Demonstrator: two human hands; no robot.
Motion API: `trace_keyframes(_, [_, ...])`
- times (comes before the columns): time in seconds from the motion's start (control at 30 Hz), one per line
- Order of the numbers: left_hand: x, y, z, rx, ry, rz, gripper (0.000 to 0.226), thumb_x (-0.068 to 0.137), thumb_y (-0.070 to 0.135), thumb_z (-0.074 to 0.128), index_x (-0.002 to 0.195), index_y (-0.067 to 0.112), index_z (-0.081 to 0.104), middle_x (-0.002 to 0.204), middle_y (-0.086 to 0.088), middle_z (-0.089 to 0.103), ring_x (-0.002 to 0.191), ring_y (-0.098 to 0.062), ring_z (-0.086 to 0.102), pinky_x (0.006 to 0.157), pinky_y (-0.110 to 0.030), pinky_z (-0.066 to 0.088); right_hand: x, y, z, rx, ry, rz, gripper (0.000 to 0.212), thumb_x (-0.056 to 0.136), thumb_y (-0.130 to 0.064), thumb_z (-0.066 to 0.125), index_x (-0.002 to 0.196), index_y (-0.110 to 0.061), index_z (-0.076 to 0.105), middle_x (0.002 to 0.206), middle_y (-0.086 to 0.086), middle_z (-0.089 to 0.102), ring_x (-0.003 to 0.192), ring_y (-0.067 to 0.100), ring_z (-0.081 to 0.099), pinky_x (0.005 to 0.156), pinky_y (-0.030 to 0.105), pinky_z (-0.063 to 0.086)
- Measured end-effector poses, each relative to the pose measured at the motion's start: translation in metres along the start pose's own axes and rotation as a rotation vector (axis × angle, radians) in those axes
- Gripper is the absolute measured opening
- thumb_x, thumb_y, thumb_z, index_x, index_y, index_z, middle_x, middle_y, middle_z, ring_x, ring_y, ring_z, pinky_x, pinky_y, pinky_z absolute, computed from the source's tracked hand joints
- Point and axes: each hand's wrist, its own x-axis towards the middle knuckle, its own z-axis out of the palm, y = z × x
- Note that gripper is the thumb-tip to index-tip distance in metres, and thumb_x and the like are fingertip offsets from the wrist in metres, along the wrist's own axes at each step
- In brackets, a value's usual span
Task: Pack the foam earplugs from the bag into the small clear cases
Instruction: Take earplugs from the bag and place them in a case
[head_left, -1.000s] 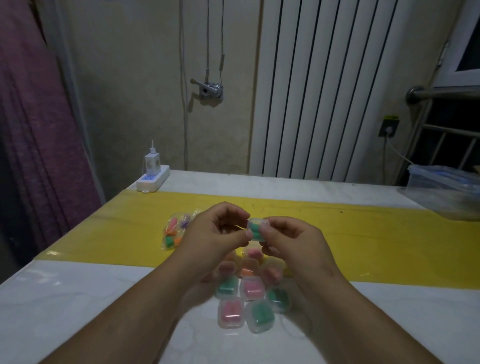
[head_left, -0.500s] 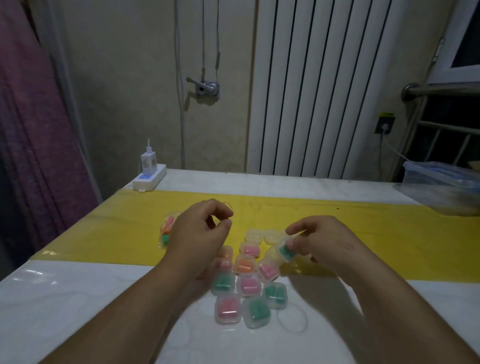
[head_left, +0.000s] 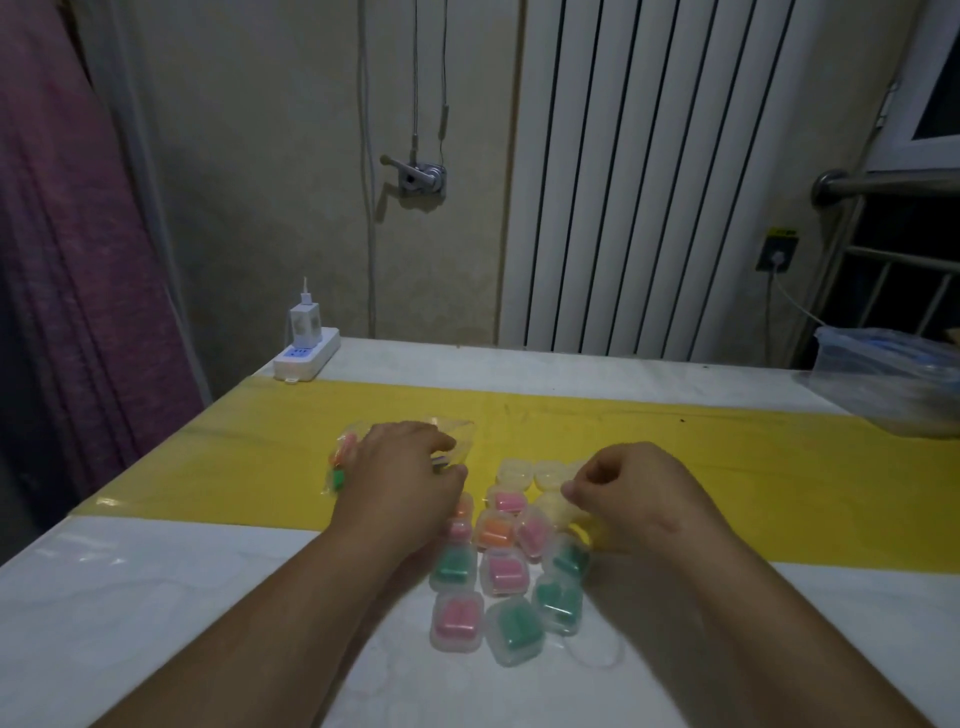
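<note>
Your left hand (head_left: 405, 470) rests on the earplug bag (head_left: 340, 467), toward the table's (head_left: 156, 597) left edge. Your right hand (head_left: 628, 493) curls beside the empty clear cases (head_left: 511, 470). I cannot tell whether either hand is pinching anything.

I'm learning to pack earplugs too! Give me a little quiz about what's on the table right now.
1. True or false: the left hand is at the bag of earplugs.
2. What colour are the earplugs in the nearest case, just right of the front pink case? A) green B) orange C) blue
3. Fill in: the empty cases sit on the ___ strip.

Key: 1 true. 2 A. 3 yellow.
</note>
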Motion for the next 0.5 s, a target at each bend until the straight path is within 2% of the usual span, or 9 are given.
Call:
trace_keyframes(0.1, [0.000,0.001,-0.002,-0.121,0.039,-0.022,0.043,0.088,0.024,0.062,0.131,0.021,0.060,0.136,0.002,0.058,0.123,-0.018,0.050,0.104,-0.031,0.038,-0.001,-0.004,0.004,0.130,0.099,-0.138,0.012,0.085,-0.030,0.070,0.073,-0.029,0.068,0.076,-0.015,0.067,0.074,0.003,0.060,0.064,0.021,0.045])
trace_keyframes(0.17, [-0.002,0.004,-0.004,-0.231,0.084,-0.012,0.045,0.087,0.015,0.061,0.131,0.020,0.060,0.136,0.004,0.057,0.124,-0.014,0.050,0.103,-0.026,0.038,-0.004,-0.007,0.011,0.245,0.111,-0.204,0.010,0.088,-0.024,0.067,0.082,-0.032,0.069,0.081,-0.016,0.067,0.075,-0.002,0.058,0.064,0.016,0.043])
trace_keyframes(0.27, [-0.004,0.011,-0.007,-0.467,0.119,0.016,0.045,0.084,0.007,0.063,0.126,0.023,0.064,0.129,0.009,0.060,0.117,-0.006,0.052,0.094,-0.017,0.037,-0.007,-0.013,0.020,0.495,0.032,-0.234,0.022,0.096,-0.022,0.056,0.097,-0.040,0.068,0.092,-0.014,0.067,0.074,0.001,0.062,0.070,0.025,0.053])
trace_keyframes(0.37, [-0.008,0.014,-0.007,-0.649,0.039,0.088,0.040,0.086,0.002,0.063,0.112,0.031,0.069,0.119,0.014,0.065,0.110,0.000,0.057,0.087,-0.009,0.041,-0.007,-0.015,0.025,0.522,-0.044,-0.271,0.027,0.099,-0.029,0.051,0.105,-0.053,0.064,0.101,-0.024,0.064,0.086,-0.002,0.061,0.078,0.025,0.052])
trace_keyframes(0.43, [-0.010,0.018,-0.012,-0.842,-0.054,0.113,0.041,0.088,-0.007,0.054,0.099,0.027,0.074,0.114,0.010,0.069,0.105,0.004,0.061,0.082,-0.009,0.046,-0.007,-0.016,0.026,0.529,-0.051,-0.259,0.023,0.098,-0.031,0.053,0.108,-0.047,0.066,0.096,-0.026,0.064,0.088,-0.001,0.060,0.082,0.028,0.051])
trace_keyframes(0.5, [-0.009,0.022,-0.017,-0.969,-0.047,0.070,0.043,0.087,-0.013,0.046,0.091,0.018,0.075,0.111,0.006,0.070,0.096,0.010,0.062,0.073,-0.005,0.046,-0.006,-0.015,0.028,0.490,-0.012,-0.207,0.020,0.096,-0.031,0.056,0.109,-0.036,0.071,0.088,-0.025,0.064,0.088,0.000,0.060,0.088,0.033,0.053])
